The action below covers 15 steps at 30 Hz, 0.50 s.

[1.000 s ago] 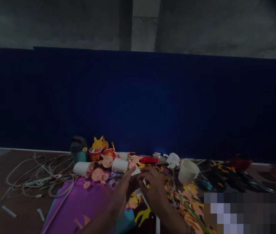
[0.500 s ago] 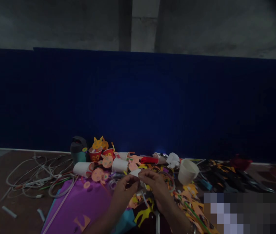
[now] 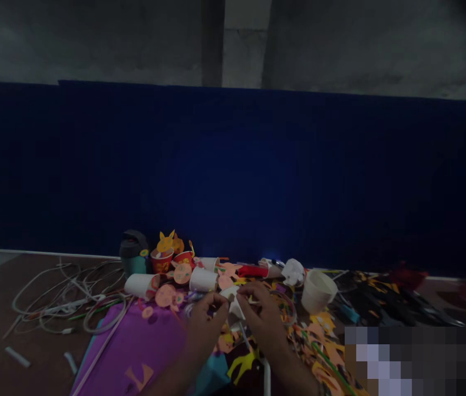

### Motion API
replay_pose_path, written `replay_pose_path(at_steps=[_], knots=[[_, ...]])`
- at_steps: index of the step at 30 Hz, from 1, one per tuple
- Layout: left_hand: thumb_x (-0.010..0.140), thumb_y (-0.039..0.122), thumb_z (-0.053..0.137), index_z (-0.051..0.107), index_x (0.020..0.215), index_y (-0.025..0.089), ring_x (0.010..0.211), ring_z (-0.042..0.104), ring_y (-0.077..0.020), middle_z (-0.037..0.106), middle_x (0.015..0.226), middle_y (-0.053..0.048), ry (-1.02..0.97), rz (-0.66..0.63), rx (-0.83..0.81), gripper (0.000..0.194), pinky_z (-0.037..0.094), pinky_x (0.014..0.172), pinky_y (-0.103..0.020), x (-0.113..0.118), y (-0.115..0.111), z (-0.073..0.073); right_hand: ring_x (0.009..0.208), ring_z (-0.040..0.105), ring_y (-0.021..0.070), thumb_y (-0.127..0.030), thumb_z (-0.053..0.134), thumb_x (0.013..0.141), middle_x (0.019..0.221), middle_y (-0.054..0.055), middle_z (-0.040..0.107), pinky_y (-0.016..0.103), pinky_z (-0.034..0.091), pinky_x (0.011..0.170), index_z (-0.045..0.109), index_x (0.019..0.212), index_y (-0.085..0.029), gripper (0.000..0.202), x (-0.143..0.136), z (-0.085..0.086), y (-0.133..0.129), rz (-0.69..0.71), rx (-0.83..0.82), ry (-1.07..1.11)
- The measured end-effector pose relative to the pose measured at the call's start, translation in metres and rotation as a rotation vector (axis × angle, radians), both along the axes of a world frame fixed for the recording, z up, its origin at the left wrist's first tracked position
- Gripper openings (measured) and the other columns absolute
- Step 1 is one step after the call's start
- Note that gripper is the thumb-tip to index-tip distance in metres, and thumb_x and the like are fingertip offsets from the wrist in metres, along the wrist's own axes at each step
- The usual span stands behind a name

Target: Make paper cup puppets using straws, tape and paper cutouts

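My left hand (image 3: 209, 316) is closed, with thumb and fingertips at the left edge of a white object that looks like a paper cup (image 3: 236, 314). From the other side my right hand (image 3: 262, 311) pinches at its upper right edge. The fingers partly cover it, so its full shape is hidden. A thin white stick (image 3: 244, 335) lies just below it, between my wrists. Orange and yellow paper cutouts (image 3: 241, 366) are spread beneath my hands.
Purple sheets (image 3: 142, 341) lie at left, near tangled white cables (image 3: 72, 297). Behind my hands stand a dark bottle (image 3: 133, 256), a red cup (image 3: 162, 261), a white cup on its side (image 3: 203, 279) and a larger white cup (image 3: 319, 291). A blue panel (image 3: 233, 176) rises behind.
My hands have moved slightly apart, and more of the white cup-like object shows between them. The surrounding things keep their places.
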<state>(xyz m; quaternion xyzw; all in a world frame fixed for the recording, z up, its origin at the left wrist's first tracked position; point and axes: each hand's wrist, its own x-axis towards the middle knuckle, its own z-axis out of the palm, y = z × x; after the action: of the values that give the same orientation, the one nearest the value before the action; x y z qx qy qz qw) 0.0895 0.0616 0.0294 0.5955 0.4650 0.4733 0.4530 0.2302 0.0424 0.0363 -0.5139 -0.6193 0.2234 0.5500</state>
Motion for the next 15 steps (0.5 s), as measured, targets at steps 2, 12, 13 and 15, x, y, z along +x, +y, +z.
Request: replay_pose_path(at_steps=[2, 12, 13, 15], knots=[[0.076, 0.03, 0.053, 0.057, 0.065, 0.018, 0.058, 0.047, -0.0145, 0.053, 0.06, 0.002, 0.081, 0.02, 0.043, 0.017, 0.034, 0.054, -0.024, -0.0009, -0.0011, 0.0011, 0.088, 0.054, 0.0217, -0.023, 0.053, 0.082, 0.09, 0.006, 0.06, 0.035, 0.041, 0.078, 0.063, 0.081, -0.02, 0.011, -0.0013, -0.0018, -0.0023, -0.047, 0.148, -0.182], [0.078, 0.018, 0.05, 0.055, 0.067, 0.019, 0.073, 0.054, -0.0185, 0.057, 0.071, -0.002, 0.309, 0.029, 0.381, 0.012, 0.04, 0.068, -0.028, -0.002, -0.0068, 0.0048, 0.086, 0.055, 0.019, -0.017, 0.056, 0.082, 0.088, 0.005, 0.061, 0.032, 0.042, 0.077, 0.066, 0.078, -0.02, 0.011, -0.0034, -0.0056, -0.0007, -0.03, 0.143, -0.235], [0.078, 0.017, 0.05, 0.055, 0.067, 0.02, 0.073, 0.054, -0.0184, 0.057, 0.071, -0.001, 0.316, 0.033, 0.393, 0.012, 0.039, 0.067, -0.028, -0.002, -0.0067, 0.0046, 0.086, 0.055, 0.0188, -0.018, 0.056, 0.082, 0.087, 0.005, 0.061, 0.031, 0.042, 0.077, 0.066, 0.077, -0.02, 0.012, -0.0032, -0.0047, -0.0004, -0.004, 0.127, -0.218], [0.077, 0.016, 0.05, 0.054, 0.066, 0.02, 0.072, 0.054, -0.0183, 0.057, 0.07, -0.001, 0.321, 0.038, 0.407, 0.012, 0.039, 0.067, -0.027, -0.002, -0.0067, 0.0043, 0.086, 0.055, 0.0184, -0.018, 0.055, 0.083, 0.086, 0.004, 0.062, 0.03, 0.042, 0.077, 0.066, 0.076, -0.02, 0.013, -0.0029, -0.0029, 0.0001, 0.042, 0.099, -0.197]])
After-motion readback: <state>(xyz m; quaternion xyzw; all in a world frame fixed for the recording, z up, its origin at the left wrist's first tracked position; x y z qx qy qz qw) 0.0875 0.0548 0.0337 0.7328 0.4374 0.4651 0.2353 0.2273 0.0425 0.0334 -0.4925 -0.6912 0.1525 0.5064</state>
